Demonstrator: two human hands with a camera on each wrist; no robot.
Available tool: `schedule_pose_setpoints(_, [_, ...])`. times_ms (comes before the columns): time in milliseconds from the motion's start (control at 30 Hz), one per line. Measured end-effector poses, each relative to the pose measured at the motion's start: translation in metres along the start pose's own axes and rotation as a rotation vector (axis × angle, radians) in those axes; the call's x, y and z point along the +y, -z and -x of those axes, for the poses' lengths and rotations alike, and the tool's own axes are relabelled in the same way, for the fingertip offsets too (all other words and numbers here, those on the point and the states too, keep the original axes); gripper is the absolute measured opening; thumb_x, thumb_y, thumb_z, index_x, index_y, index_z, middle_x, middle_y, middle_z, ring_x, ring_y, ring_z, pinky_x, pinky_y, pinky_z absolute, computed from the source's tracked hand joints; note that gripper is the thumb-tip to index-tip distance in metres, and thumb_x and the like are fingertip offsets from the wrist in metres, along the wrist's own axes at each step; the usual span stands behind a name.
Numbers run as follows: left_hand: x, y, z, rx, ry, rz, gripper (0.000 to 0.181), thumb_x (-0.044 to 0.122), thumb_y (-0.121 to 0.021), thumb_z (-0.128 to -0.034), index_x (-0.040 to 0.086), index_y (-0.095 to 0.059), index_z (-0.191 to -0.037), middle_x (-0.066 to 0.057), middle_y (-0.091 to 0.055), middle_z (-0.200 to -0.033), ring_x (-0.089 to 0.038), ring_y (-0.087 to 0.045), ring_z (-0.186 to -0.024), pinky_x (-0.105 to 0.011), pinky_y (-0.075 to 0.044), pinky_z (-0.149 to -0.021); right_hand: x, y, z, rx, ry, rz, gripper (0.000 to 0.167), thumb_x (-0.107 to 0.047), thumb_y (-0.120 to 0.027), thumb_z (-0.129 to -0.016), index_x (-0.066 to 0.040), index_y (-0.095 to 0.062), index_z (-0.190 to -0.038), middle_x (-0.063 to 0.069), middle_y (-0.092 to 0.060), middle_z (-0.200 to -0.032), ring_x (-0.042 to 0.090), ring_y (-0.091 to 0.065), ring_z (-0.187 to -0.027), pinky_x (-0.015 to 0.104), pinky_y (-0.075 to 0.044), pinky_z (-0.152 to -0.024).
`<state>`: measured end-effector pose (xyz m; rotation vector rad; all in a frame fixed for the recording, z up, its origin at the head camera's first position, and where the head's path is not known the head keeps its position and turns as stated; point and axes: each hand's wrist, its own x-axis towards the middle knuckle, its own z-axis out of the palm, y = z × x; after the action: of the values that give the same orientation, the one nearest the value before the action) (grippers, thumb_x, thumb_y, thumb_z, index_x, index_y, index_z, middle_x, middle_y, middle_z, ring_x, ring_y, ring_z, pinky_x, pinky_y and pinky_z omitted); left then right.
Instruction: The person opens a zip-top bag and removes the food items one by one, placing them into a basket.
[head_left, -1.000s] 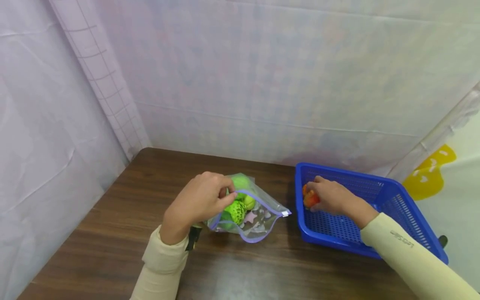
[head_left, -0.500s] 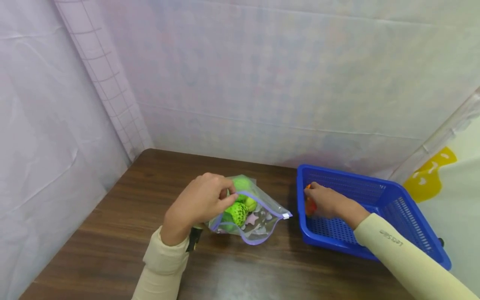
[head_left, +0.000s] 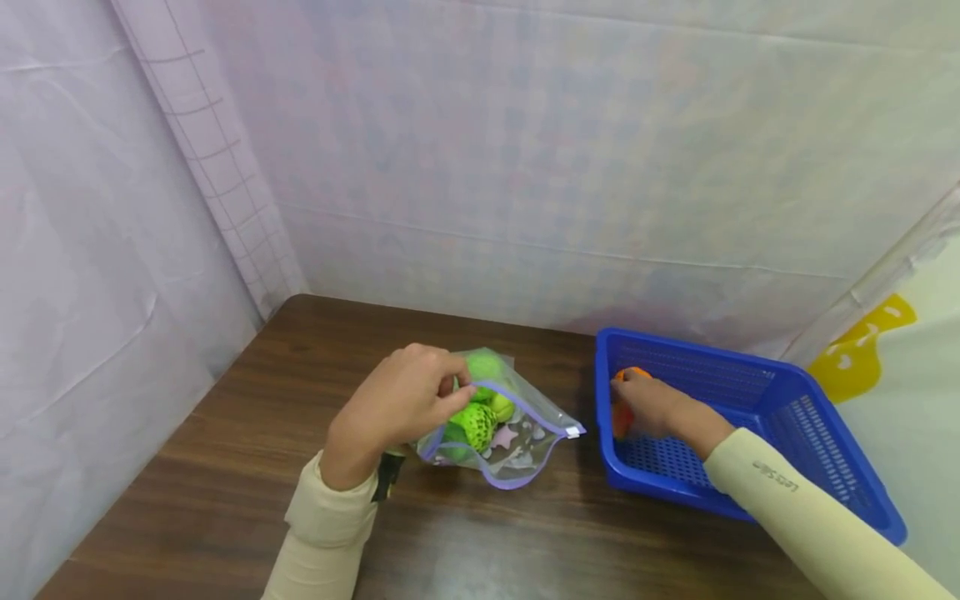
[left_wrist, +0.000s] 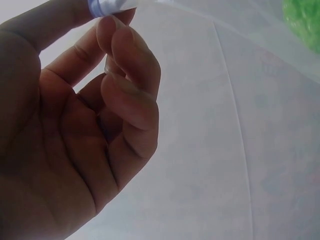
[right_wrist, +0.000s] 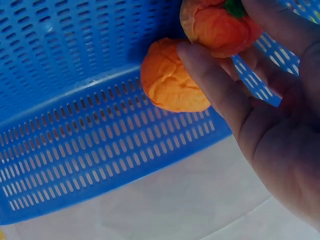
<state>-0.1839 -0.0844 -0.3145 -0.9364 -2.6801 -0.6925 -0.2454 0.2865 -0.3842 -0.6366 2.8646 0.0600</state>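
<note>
My left hand (head_left: 408, 396) pinches the purple zip edge of a clear zip bag (head_left: 543, 404); in the left wrist view, that hand (left_wrist: 100, 100) has the edge between thumb and index finger. Through the open mouth I see a bright green netted ball (head_left: 476, 425), other green round items and a pale pink star (head_left: 504, 437). Inside the blue basket (head_left: 609, 392), my right hand (head_left: 660, 404) holds a red-orange fruit-like piece with a green top (right_wrist: 220, 27). Beside it, against the basket wall, lies a wrinkled orange ball-shaped piece (right_wrist: 172, 77), close to the fingertips.
The basket has slotted walls and stands at the right of the brown wooden table (head_left: 247, 450). White cloth (head_left: 525, 167) hangs behind and to the left. A yellow shape (head_left: 855, 358) shows on the cloth at the right.
My right hand has shifted slightly left inside the basket, and its fingers have turned down around the red-orange piece. My left hand and the bag have stayed put.
</note>
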Motion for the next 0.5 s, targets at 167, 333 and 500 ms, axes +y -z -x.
schedule_pose_setpoints(167, [0.0005,0.001,-0.0006,0.003,-0.001,0.006,0.009,0.022,-0.07,-0.0917,0.018,-0.074,-0.085,0.01,-0.047,-0.06,-0.004,-0.04,-0.054,-0.022,-0.034,-0.051,0.0018,-0.0019,-0.0008,-0.008,-0.022,-0.002,0.059,-0.013,-0.095,-0.062,-0.007,-0.063,-0.112,0.022,-0.057,-0.115,0.031,-0.063,-0.087,0.048,-0.057,-0.075])
schedule_pose_setpoints(333, [0.0,0.0013,-0.001,0.006,-0.001,0.009,0.008,0.021,-0.07,-0.0913,0.018,-0.074,-0.085,0.01,-0.047,-0.06,-0.004,-0.04,-0.054,-0.022,-0.034,-0.051,0.0029,-0.0006,-0.0001,-0.013,-0.027,-0.021,0.065,-0.016,-0.097,-0.06,-0.008,-0.062,-0.114,0.022,-0.057,-0.115,0.033,-0.064,-0.086,0.049,-0.057,-0.075])
schedule_pose_setpoints(500, [-0.0012,0.0004,-0.0006,0.002,-0.001,0.014,0.008,0.021,-0.07,-0.0915,0.018,-0.074,-0.085,0.009,-0.047,-0.061,-0.004,-0.04,-0.055,-0.022,-0.034,-0.051,0.005,0.0023,0.0009,0.007,0.005,-0.039,0.057,-0.016,-0.098,-0.058,-0.011,-0.064,-0.104,0.018,-0.059,-0.113,0.03,-0.063,-0.09,0.048,-0.056,-0.079])
